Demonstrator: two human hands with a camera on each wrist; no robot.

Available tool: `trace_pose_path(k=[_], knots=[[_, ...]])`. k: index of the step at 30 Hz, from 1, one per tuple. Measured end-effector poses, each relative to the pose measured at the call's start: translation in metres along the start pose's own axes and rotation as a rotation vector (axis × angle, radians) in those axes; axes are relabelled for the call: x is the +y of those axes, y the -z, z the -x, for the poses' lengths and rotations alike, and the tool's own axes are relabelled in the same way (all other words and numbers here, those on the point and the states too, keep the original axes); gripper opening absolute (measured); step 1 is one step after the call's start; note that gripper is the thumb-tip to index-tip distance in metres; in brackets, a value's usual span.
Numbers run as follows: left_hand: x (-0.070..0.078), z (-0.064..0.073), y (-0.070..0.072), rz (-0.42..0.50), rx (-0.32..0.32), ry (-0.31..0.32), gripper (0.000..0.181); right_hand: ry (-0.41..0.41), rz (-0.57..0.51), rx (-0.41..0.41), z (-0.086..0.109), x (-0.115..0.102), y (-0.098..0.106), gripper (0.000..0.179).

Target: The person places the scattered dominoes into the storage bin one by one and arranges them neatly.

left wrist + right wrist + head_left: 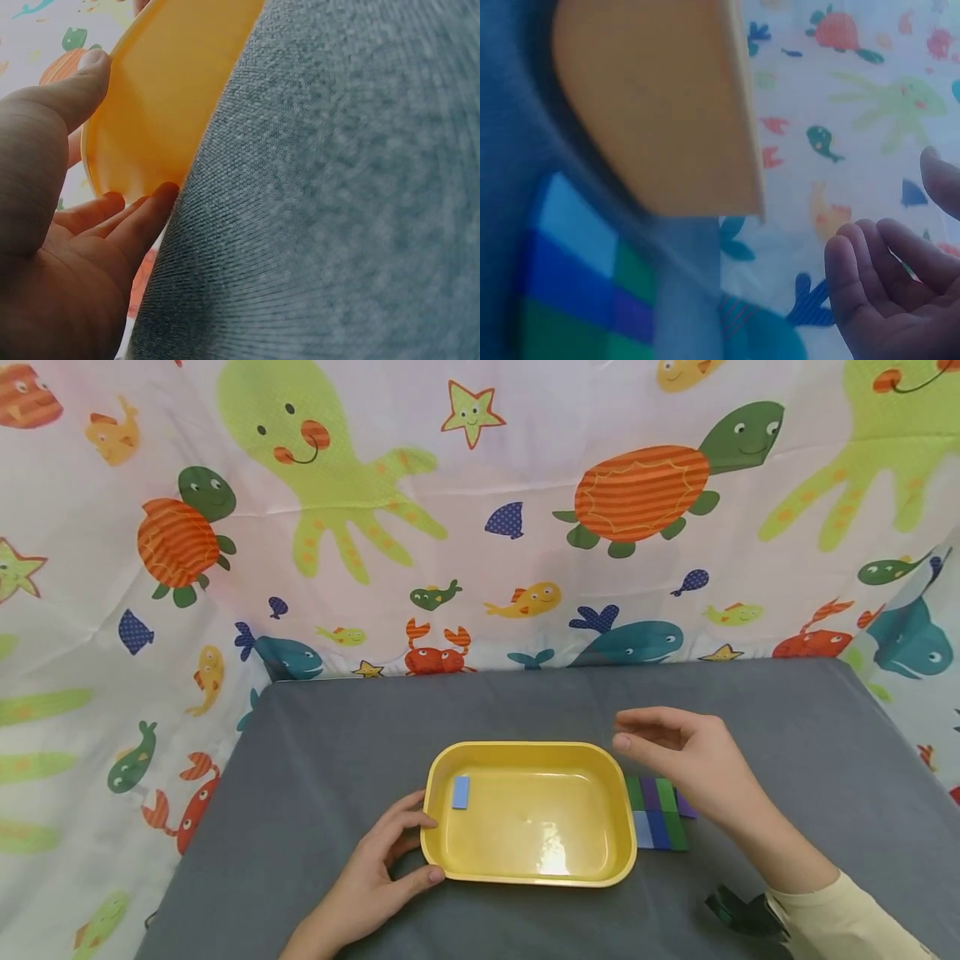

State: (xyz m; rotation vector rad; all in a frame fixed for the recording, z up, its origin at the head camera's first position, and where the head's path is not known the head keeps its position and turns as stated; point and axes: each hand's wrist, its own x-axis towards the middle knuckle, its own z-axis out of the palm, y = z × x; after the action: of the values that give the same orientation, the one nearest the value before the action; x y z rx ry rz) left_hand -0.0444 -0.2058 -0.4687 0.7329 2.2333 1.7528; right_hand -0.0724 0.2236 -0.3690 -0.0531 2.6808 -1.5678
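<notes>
Yellow rectangular plastic tray with rounded corners (517, 839) stands at lower centre of the head view on dark grey cloth (360, 727), one small light-blue rectangular tile (461, 792) inside. In the left wrist view, the left hand (82, 262) grips its end between thumb and fingers. In the right wrist view, the right hand (904, 319), lower right, has loosely bent fingers, thumb apart; flat green, blue and purple tiles (570, 266) lie lower left.
</notes>
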Motion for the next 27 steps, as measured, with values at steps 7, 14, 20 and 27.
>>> trace_pose_path(k=[7,14,20,27], knots=[[0.001,-0.001,0.000,-0.031,0.018,-0.007,0.073,-0.057,-0.050,0.022,0.012,0.020,0.007,0.045],[0.004,-0.002,-0.002,-0.009,0.014,0.079,0.094,-0.106,-0.006,0.028,0.020,0.041,0.017,0.057],[0.005,-0.002,-0.002,-0.010,0.005,0.098,0.097,-0.163,0.057,0.032,0.026,0.063,0.026,0.060],[0.005,-0.001,-0.001,-0.013,0.009,0.117,0.097,-0.241,0.099,0.002,0.032,0.085,0.033,0.067]])
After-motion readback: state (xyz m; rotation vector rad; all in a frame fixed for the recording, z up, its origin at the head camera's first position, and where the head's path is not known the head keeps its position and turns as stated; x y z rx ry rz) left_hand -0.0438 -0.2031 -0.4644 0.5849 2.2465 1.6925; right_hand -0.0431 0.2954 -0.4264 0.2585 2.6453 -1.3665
